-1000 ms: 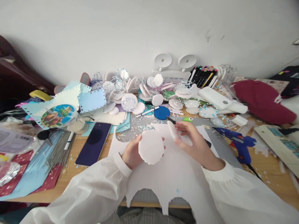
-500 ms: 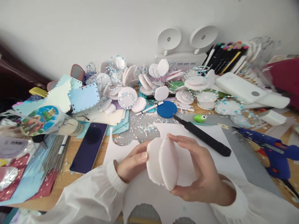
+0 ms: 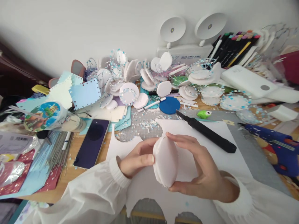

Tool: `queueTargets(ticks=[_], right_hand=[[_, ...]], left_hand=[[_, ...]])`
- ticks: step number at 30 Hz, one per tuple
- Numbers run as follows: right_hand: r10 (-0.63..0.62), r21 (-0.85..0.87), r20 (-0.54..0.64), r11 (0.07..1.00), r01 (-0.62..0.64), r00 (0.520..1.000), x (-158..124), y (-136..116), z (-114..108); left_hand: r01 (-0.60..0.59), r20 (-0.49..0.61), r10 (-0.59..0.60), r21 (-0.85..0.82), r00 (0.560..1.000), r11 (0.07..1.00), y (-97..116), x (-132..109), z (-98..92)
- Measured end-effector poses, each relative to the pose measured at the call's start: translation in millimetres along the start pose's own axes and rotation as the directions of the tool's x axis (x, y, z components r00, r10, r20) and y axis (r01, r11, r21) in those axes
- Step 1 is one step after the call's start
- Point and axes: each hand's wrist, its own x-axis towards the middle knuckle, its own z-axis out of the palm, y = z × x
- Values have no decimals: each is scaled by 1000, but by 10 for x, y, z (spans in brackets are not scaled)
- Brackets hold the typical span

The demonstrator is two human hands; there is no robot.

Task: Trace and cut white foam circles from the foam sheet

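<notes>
Above a white sheet (image 3: 144,189) with round cut-outs, both hands hold two white padded discs face to face. My left hand (image 3: 137,158) pinches the left edge of the rear disc, thumb in front. My right hand (image 3: 203,168) grips the front white disc (image 3: 167,161) by its top and bottom edges, fingers above and thumb below. Only a thin rim of the rear disc shows; the front one covers most of it. A black craft knife (image 3: 207,133) with its blade out lies on the sheet beyond my right hand.
A phone (image 3: 91,143) lies on the left, near a lidded cup (image 3: 50,115). Across the back are piled several white discs (image 3: 129,94), some ringed with blue beads. A blue round lid (image 3: 169,105), a green punch (image 3: 204,114) and a blue glue gun (image 3: 277,146) lie farther right.
The two discs have come together: the rear one, broadly visible before, now sits almost wholly behind the front one. Both hands have moved closer to each other. The view has shifted slightly.
</notes>
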Motion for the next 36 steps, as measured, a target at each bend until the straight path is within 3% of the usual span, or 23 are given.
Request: queueTargets(ticks=[14,17,19,23,26,30,36], right_hand=[[26,56,77,998,-31,997,18,-4,-25],[86,146,-34,986,-81,996,28,21,-15],[199,169,-140,970,-175,970,39,47,-2],[343,175,-197,934,-312,918,63,57,9],[242,78,-176,970,-231,954,76,9,-12],[77,21,-123,997,-75,989,101,-68,-56],[66,84,-121,995,-56,990,117,-103,-77]], left_hand=[[28,-6,-28,16,1000,999,27,2,-2],[22,-32,-24,-61,999,998,16,-16,3],[-8,-59,2,-102,998,995,8,-19,1],[-97,-139,97,9,985,995,9,-13,0],[-151,-134,179,197,975,969,33,-7,21],[-129,-179,219,414,959,901,60,-9,60],[-115,-130,193,452,972,885,62,-38,52]])
